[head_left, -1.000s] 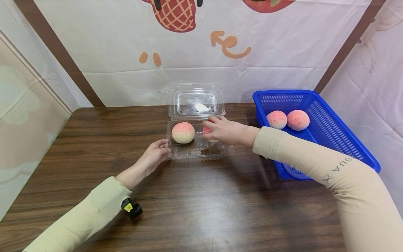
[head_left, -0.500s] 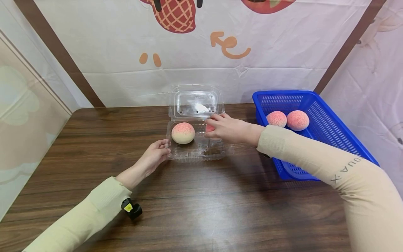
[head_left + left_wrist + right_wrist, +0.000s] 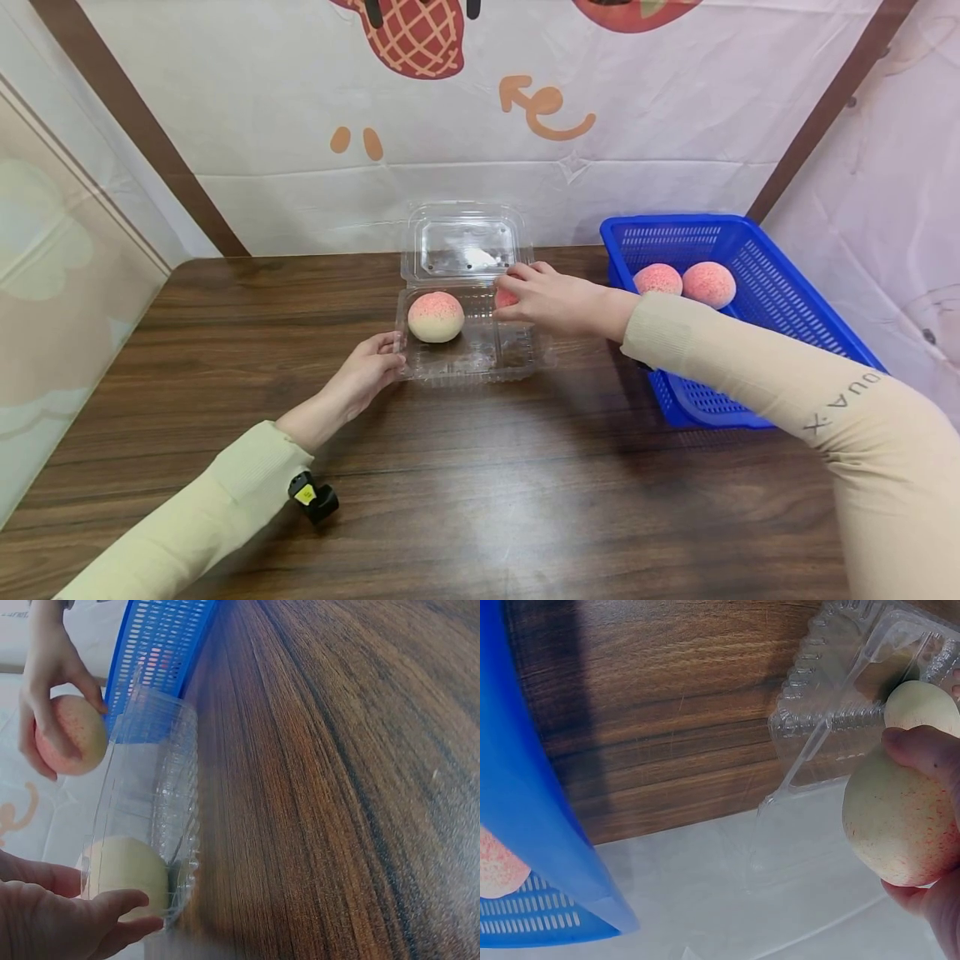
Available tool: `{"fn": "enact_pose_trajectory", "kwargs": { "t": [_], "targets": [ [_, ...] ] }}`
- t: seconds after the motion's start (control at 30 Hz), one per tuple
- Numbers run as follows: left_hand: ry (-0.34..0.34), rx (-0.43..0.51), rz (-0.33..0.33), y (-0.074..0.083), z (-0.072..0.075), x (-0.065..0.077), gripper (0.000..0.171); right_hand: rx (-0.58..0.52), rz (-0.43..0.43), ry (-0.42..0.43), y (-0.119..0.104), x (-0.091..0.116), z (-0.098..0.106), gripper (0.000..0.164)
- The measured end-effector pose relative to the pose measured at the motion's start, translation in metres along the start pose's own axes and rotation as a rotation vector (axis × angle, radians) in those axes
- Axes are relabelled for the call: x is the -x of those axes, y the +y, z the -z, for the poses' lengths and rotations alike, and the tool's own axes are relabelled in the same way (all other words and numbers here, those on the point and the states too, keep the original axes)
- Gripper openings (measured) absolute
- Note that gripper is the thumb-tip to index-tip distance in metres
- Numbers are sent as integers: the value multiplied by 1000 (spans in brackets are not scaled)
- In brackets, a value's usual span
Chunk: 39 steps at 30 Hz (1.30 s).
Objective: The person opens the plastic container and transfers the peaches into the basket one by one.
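Note:
My left hand [image 3: 369, 368] pinches the left end of a clear plastic clamshell box [image 3: 474, 360], its lid [image 3: 470, 243] standing raised at the back. A round peach [image 3: 437, 317], cream below and speckled pink above, sits in the box's left part. My right hand [image 3: 558, 302] grips a second peach [image 3: 900, 817] with thumb and fingers around it. In the left wrist view that held peach [image 3: 73, 735] hangs above the box's far end. Seen from the head, most of it is hidden behind the fingers.
A blue perforated basket [image 3: 795, 287] stands at the right, with two more peaches, one [image 3: 658, 280] partly behind the right sleeve and one [image 3: 709, 285] beside it. The wooden table [image 3: 465, 500] ends at a printed cloth backdrop [image 3: 300, 200].
My right hand has shifted a little to the right with its peach, uncovering more of the box's right part. The left hand keeps its place on the box.

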<state>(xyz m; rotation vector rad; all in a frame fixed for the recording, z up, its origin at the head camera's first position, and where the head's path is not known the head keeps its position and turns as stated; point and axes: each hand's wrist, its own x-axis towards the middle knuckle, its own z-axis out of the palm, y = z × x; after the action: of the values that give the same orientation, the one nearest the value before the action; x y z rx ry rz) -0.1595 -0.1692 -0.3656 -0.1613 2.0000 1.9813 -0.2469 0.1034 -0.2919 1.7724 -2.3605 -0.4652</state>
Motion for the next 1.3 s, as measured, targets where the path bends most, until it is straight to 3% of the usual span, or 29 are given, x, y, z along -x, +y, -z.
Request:
{"fn": "enact_pose_trajectory", "kwargs": {
  "t": [0.4,0.83,1.3],
  "targets": [
    [4,0,0,-1,0,-1,55,2,-26,-38,3,5,8,47],
    [-3,-15,6,-1,2,-1,55,27,-36,12,11,17,11,45],
    [6,-1,1,0,-1,0,55,22,-49,75,17,28,10,23]
  ]
}}
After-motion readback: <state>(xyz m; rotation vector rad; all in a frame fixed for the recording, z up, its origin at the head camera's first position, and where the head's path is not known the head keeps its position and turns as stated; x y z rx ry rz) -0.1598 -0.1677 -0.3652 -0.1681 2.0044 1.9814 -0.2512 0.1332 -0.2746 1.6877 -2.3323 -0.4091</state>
